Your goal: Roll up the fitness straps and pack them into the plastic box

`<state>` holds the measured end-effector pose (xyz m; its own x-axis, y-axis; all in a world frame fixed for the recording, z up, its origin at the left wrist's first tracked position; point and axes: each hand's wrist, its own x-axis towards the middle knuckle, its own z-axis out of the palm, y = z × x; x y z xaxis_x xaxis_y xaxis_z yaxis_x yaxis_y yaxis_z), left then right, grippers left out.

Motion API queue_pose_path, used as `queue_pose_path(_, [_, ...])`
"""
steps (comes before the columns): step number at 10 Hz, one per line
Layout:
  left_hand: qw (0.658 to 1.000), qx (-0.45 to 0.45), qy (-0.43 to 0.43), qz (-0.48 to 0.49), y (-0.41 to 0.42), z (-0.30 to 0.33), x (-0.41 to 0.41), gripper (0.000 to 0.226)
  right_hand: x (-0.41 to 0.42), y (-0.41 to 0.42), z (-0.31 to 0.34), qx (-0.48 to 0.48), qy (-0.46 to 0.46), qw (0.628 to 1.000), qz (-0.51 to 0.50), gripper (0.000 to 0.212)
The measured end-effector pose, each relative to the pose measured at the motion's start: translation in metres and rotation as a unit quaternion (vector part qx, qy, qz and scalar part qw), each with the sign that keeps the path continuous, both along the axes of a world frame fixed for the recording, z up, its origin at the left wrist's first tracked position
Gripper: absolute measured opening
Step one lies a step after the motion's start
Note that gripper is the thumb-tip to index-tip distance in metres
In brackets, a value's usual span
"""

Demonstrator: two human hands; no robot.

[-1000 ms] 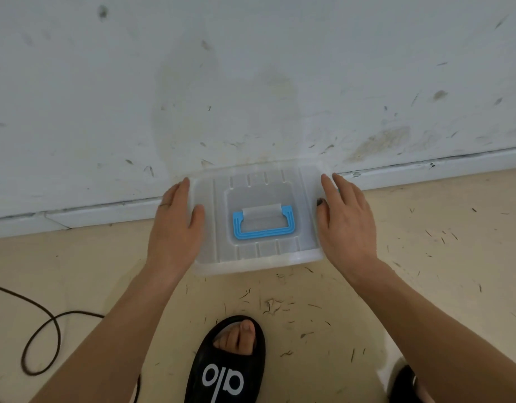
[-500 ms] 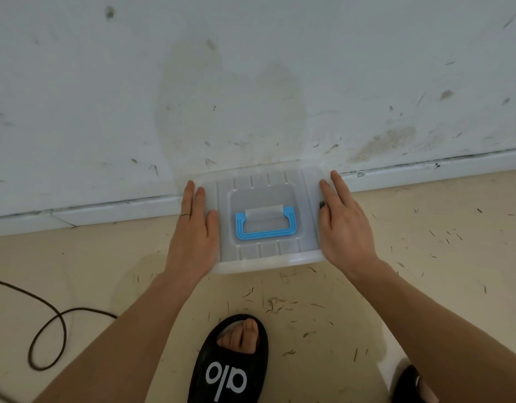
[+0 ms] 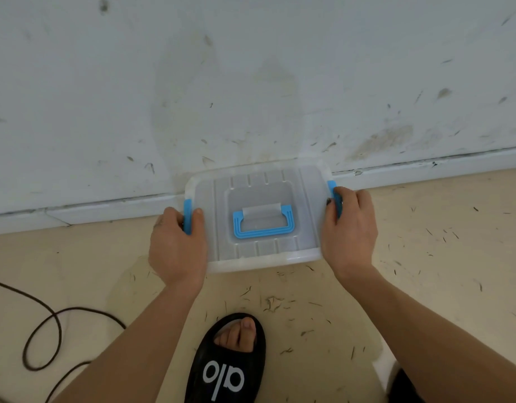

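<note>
A clear plastic box [image 3: 259, 257] with its lid on stands on the floor against the white wall. A blue handle [image 3: 264, 225] lies flat in the lid's middle. My left hand [image 3: 178, 245] grips the blue side latch [image 3: 188, 212] on the box's left edge, thumb on the lid. My right hand [image 3: 350, 228] curls round the blue latch [image 3: 332, 193] on the right edge. No fitness straps are visible; the cloudy lid hides the inside.
A dark cable [image 3: 41, 338] loops on the beige floor at lower left. A foot in a black slipper [image 3: 230, 365] stands in front of the box. Small debris litters the floor. The baseboard [image 3: 425, 170] runs behind the box.
Both hands moved from lying flat on the lid's sides to curling round the blue side latches, which now stand up at the box's edges.
</note>
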<state>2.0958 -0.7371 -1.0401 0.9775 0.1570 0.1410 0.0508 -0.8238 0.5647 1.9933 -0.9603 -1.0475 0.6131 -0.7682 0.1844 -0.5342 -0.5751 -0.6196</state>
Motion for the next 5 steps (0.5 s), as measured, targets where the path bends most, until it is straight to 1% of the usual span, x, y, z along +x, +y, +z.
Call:
queue_pose_path(1, [0.999, 0.033, -0.027, -0.014, 0.002, -0.002, 0.001, 0.033, 0.0, 0.0, 0.001, -0.024, 0.006, 1.0, 0.013, 0.027])
queue_pose_path(2, [0.999, 0.032, -0.024, -0.013, 0.0, -0.002, 0.001, 0.032, 0.0, 0.0, 0.0, -0.026, 0.001, 1.0, 0.012, 0.027])
queue_pose_path(3, [1.0, 0.009, 0.01, -0.013, -0.001, -0.002, 0.0, 0.032, 0.0, 0.0, 0.002, -0.006, 0.004, 1.0, 0.013, 0.026])
queue_pose_path(4, [0.998, -0.051, 0.023, -0.001, 0.0, 0.006, 0.005, 0.045, -0.001, -0.005, 0.002, 0.075, -0.011, 0.997, 0.022, 0.033])
queue_pose_path(5, [0.986, -0.15, -0.034, -0.068, 0.001, 0.045, 0.014, 0.051, -0.005, -0.017, 0.023, 0.11, -0.065, 0.992, -0.003, 0.036])
